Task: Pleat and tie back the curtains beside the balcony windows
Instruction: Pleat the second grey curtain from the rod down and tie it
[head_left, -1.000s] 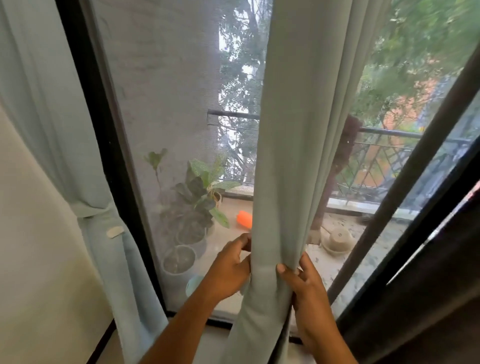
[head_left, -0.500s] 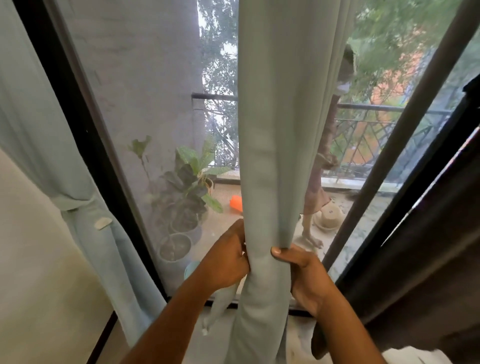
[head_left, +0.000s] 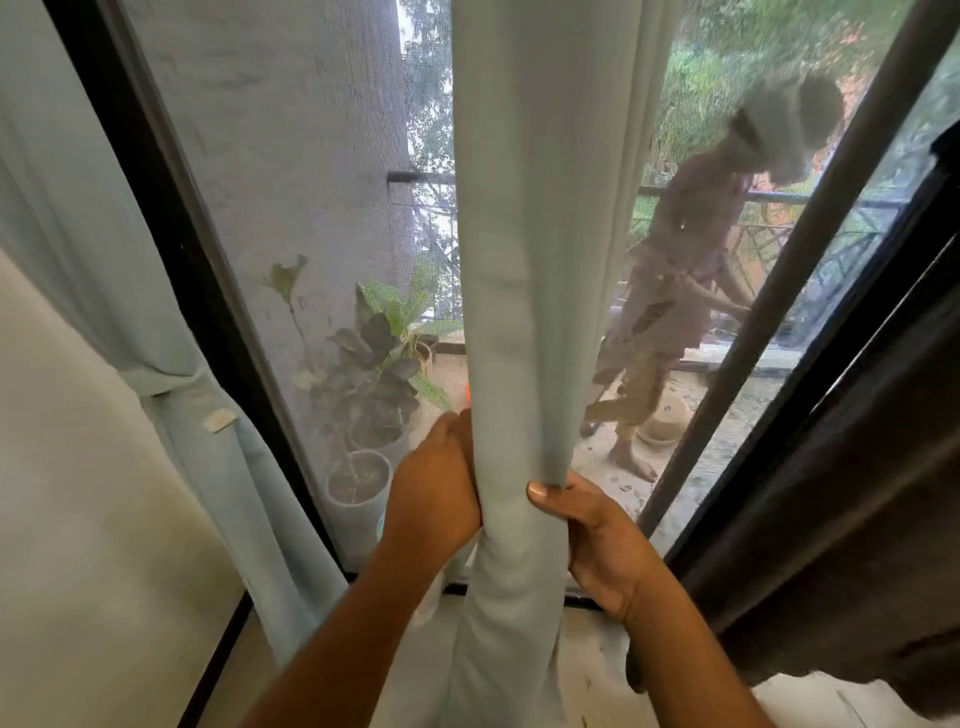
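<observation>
By the balcony window (head_left: 311, 208), two hands, left hand (head_left: 436, 499) and right hand (head_left: 597, 540), grip one curtain (head_left: 530, 312).

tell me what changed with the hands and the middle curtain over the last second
Both hands closed in: the left hand and right hand now squeeze the middle curtain into a tighter bundle, right thumb wrapped across the front. The left curtain stays tied back.
</observation>
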